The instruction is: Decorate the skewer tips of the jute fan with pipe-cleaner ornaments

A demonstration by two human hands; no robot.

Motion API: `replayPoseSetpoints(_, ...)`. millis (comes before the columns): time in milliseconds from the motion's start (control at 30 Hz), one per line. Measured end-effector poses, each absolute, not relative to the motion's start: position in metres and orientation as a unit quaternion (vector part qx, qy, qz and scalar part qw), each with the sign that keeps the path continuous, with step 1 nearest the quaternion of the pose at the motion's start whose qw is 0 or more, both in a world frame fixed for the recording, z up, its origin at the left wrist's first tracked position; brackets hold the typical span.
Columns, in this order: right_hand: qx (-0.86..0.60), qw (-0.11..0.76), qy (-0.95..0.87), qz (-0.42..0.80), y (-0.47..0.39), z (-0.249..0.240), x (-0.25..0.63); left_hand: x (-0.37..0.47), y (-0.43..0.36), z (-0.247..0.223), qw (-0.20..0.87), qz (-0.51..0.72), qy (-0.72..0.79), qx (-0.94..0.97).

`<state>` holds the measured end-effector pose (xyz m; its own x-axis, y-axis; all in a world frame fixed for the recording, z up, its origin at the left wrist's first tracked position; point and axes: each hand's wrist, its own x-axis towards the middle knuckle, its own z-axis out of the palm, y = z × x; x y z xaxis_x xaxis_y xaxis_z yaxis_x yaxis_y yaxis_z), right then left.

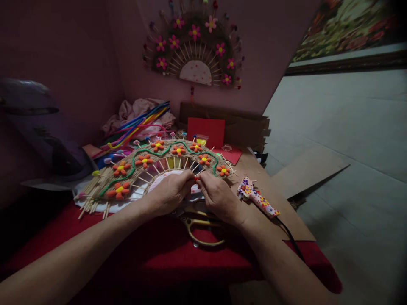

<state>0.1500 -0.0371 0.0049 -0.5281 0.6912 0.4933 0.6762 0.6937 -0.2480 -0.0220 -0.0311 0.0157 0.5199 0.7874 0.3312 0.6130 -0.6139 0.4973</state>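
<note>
My left hand (174, 190) and my right hand (218, 195) meet fingertip to fingertip, pinching a small red piece (196, 178) between them; its exact kind is too small to make out. Just beyond them lies a half-round fan craft (165, 157) of thin sticks wound with twine. Orange flowers with yellow centres (119, 190) and a wavy green strip (148, 151) decorate its band, and small coloured tips top several sticks. Below my hands, a pair of scissors with gold handles (205, 243) rests on the red cloth, partly hidden by my right hand.
A flower-patterned glue gun (259, 198) with a black cord lies on brown cardboard (295, 226) at right. Coloured pipe cleaners (136, 125) and red sheets (206, 130) are at the back. Another fan with pink flowers (193, 51) hangs on the wall. The red table's edge (330, 271) is near.
</note>
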Motion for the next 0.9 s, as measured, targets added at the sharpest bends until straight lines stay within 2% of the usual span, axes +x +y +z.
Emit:
replayPoseSetpoints(167, -0.355, 0.267, -0.895, 0.035, -0.036, 0.008, 0.154, -0.024, -0.030, 0.019, 0.137, 0.262, 0.387, 0.874)
replayPoseSetpoints(367, -0.346, 0.281, -0.895, 0.023, -0.038, 0.010, 0.153, -0.025, -0.030, 0.021, 0.202, 0.282, 0.348, 0.871)
replayPoseSetpoints(533, -0.362, 0.313, -0.878, 0.010, -0.040, 0.005, 0.148, -0.023, -0.032, 0.020, 0.231, 0.314, 0.344, 0.854)
replayPoseSetpoints(900, -0.430, 0.332, -0.839, -0.004, -0.041, -0.008, 0.139, -0.013, -0.034, 0.005, 0.216, 0.359, 0.384, 0.823)
